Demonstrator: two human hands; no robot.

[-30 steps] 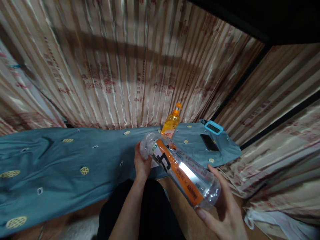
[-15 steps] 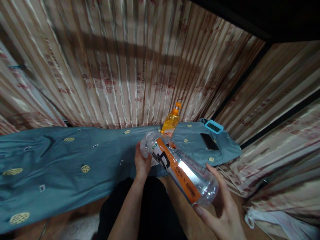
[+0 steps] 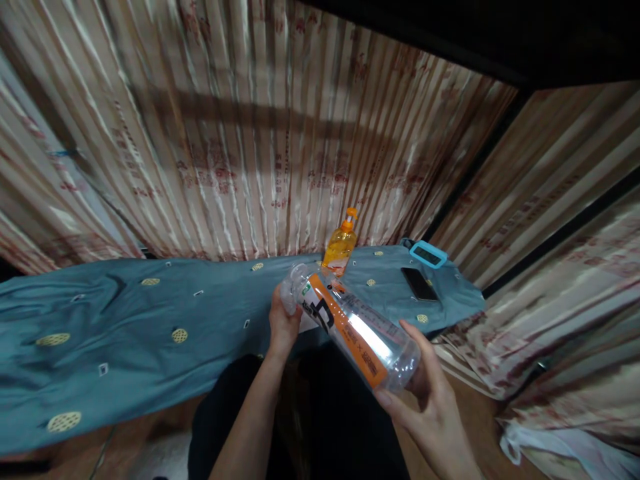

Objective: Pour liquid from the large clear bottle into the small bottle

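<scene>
I hold a large clear plastic bottle (image 3: 350, 323) with an orange and white label, tilted, its far end up and to the left. My left hand (image 3: 283, 323) grips that far end. My right hand (image 3: 425, 393) cups the near, lower end from beneath. The bottle looks empty. It hangs above a teal cloth (image 3: 150, 333) with round yellow patches that covers the surface in front of me.
An orange pump bottle (image 3: 341, 245) stands upright at the back of the cloth. To its right lie a dark phone (image 3: 419, 285) and a small device with a light blue frame (image 3: 428, 254). Striped beige curtains (image 3: 250, 133) hang behind and to the right.
The bottle and both hands have shifted slightly left and away from me, and the view has tilted a little. Both hands keep their hold.
</scene>
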